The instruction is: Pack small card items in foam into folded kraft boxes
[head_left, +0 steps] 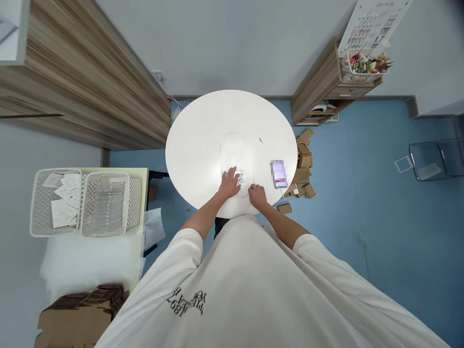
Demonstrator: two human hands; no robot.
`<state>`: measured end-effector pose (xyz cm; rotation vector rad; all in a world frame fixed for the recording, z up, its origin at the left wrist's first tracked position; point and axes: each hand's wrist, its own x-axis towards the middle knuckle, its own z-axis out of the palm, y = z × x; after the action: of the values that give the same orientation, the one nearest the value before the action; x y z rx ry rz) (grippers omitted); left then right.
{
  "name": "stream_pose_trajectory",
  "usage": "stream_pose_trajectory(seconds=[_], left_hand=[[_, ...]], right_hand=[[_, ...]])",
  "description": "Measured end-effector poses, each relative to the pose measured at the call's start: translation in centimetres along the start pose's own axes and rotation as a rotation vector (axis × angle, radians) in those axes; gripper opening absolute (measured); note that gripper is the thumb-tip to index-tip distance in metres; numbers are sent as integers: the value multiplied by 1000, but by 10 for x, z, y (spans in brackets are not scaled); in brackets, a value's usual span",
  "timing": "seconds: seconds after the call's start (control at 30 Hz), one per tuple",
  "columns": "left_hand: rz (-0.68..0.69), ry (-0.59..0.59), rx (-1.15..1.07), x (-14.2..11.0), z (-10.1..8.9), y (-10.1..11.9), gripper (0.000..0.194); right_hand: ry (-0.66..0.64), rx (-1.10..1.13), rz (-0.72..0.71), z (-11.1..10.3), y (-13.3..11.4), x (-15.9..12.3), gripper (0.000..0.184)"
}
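My left hand (pixel 229 183) lies on the white round table (pixel 195 130) with its fingers spread. Its fingertips are beside a small clear rectangular piece with a pale pattern (pixel 241 177), perhaps touching it. Under this piece there seems to be a thin whitish sheet (pixel 237 152), hard to tell from the tabletop. My right hand (pixel 257 195) rests to the right of the piece, nearer the table's front edge. Its fingers are curled together, and whatever they may pinch, perhaps the sheet's edge, is too small to make out.
A phone (pixel 279 174) with a lit, blurred screen lies at the table's right. Flattened brown cardboard boxes (pixel 302 166) are on the floor beyond. On the left side table stand white baskets (pixel 128 203) of cards and clear pieces, a stack of translucent sheets (pixel 90 263) and cardboard (pixel 76 321).
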<state>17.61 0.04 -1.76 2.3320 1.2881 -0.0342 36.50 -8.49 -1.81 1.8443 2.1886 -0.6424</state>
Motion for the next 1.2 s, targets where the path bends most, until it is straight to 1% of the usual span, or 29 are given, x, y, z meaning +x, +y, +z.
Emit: stream_pose_trajectory(seconds=[0.1, 0.17, 0.23, 0.27, 0.33, 0.4, 0.43, 0.5, 0.53, 0.57, 0.67, 0.73, 0.8, 0.87, 0.9, 0.97, 1.0, 1.03, 1.1, 1.2], left_hand=[[-3, -5, -21, -16, -6, -1, 49], [34, -35, -21, -25, -11, -2, 57], [84, -72, -8, -30, -16, -4, 60], [101, -89, 3, -31, -18, -4, 57], [98, -108, 26, -30, -21, -6, 41], [35, -90, 33, -26, -24, -8, 24], [-5, -74, 30, -23, -25, -9, 23], [-74, -45, 19, -16, -26, -11, 27], [-95, -36, 14, -12, -27, -12, 28], [-106, -31, 12, -8, -27, -13, 28], [-132, -17, 12, 0, -29, -13, 28], [-160, 21, 22, 1, -31, -12, 31], [-162, 97, 36, -2, -33, -7, 41], [-93, 155, 29, -9, -33, 0, 53], [-25, 144, 7, -12, -32, 5, 55], [99, 51, -41, -18, -26, 14, 52], [139, -11, -53, -20, -22, 17, 51], [146, -61, -52, -20, -16, 20, 51], [88, -91, -27, -19, -6, 23, 56], [-23, -52, 19, -11, 5, 19, 63]], right_hand=[[6, 96, 75, -9, -1, 8, 22], [33, 180, 133, -17, 2, 14, 18], [59, 263, 186, -26, 6, 20, 14], [65, 302, 209, -30, 8, 22, 13], [65, 380, 236, -36, 12, 24, 13], [65, 463, 211, -41, 15, 23, 17], [70, 498, 179, -42, 16, 23, 24], [83, 531, 114, -42, 18, 21, 43], [88, 527, 97, -42, 19, 21, 48], [86, 513, 95, -41, 20, 22, 46], [59, 452, 142, -40, 24, 29, 25], [43, 407, 168, -41, 27, 37, 22], [36, 365, 179, -42, 30, 47, 23], [29, 325, 185, -44, 30, 56, 24], [23, 304, 190, -45, 30, 60, 24], [11, 261, 203, -46, 29, 66, 25], [3, 243, 209, -47, 28, 69, 26], [-5, 227, 214, -47, 27, 71, 26], [-11, 212, 222, -47, 26, 74, 27], [-3, 220, 234, -46, 26, 77, 27]])
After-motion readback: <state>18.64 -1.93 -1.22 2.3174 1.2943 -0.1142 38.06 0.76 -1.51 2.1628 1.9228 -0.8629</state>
